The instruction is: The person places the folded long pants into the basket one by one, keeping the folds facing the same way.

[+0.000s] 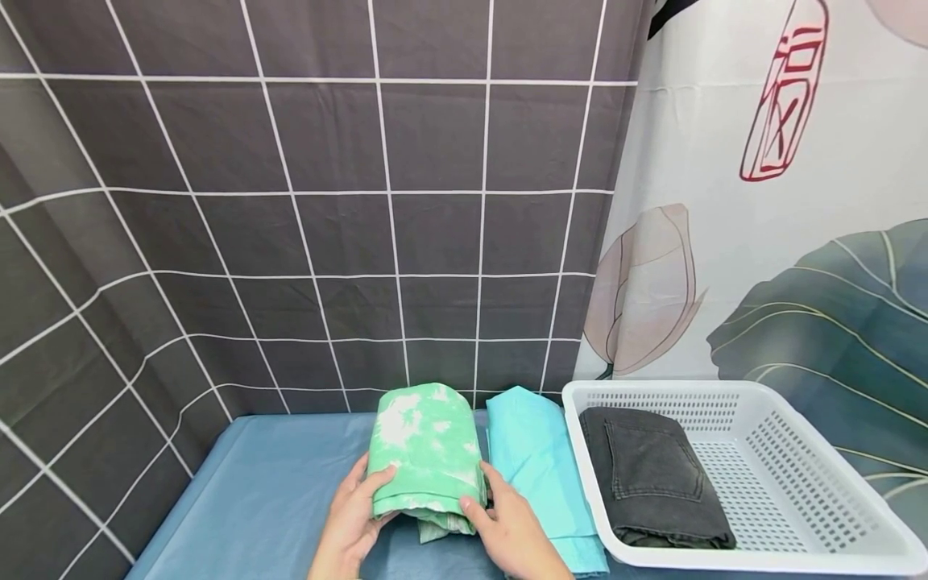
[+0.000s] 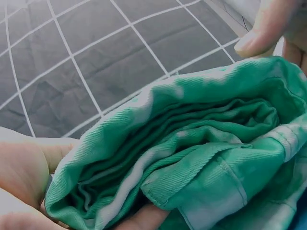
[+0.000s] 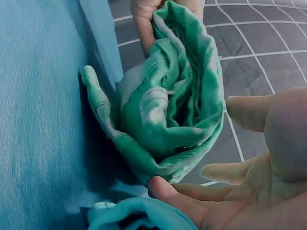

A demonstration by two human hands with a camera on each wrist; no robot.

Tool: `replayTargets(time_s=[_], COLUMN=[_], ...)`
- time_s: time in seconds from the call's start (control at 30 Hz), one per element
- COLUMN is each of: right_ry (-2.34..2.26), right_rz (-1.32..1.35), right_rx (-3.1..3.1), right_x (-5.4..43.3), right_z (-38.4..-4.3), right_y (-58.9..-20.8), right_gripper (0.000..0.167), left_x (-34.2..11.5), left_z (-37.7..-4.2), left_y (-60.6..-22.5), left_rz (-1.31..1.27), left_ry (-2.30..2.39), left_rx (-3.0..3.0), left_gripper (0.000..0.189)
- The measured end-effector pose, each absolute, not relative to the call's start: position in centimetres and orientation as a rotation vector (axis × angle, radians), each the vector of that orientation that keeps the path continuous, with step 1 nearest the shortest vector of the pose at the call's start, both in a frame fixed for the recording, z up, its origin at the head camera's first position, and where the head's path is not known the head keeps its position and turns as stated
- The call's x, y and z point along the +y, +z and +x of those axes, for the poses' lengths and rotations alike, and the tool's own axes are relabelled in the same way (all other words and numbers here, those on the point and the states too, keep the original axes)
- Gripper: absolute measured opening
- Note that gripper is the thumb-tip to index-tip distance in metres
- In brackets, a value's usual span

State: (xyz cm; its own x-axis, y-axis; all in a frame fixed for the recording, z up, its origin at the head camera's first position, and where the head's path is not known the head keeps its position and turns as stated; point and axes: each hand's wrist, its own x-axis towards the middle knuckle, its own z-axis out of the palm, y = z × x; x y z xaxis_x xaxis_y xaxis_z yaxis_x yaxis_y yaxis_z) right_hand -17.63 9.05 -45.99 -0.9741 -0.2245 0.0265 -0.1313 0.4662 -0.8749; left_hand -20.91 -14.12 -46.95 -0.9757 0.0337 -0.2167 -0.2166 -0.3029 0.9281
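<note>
One green cloth [image 1: 428,451], basket [image 1: 772,487] in head view only

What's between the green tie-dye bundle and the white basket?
Head view: the folded turquoise cloth, with the right hand partly in front of it.

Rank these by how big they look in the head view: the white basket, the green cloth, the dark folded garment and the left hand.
1. White basket
2. Green cloth and dark folded garment: too alike to rank
3. Left hand
</note>
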Motion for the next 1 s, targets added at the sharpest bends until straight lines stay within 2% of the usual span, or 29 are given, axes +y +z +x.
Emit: replayTargets(time_s=[0.3,0.6,1.0], right_ry=[-1.797,-2.050,-2.149], right_rz=[-0.149,-0.066,-0.056], right_rx=[2.296,1.859,1.704], right_x=[9.2,9.3,9.7], right_z=[-18.0,-18.4,-18.3], right_y=[-45.8,-45.7,-45.1], right_gripper=[0.086,0.084,0.087], left_x=[-14.0,-13.8,-13.4], left_z=[-20.5,-20.2,-19.6], left_y=[-46.0,-44.8,-43.5], left_rz=[-0.216,-0.258,-0.227], left_ry=[2.451,2.441,2.454], left_rx=[1.739,1.766,1.751], left_gripper=[0.078,0.084,0.085])
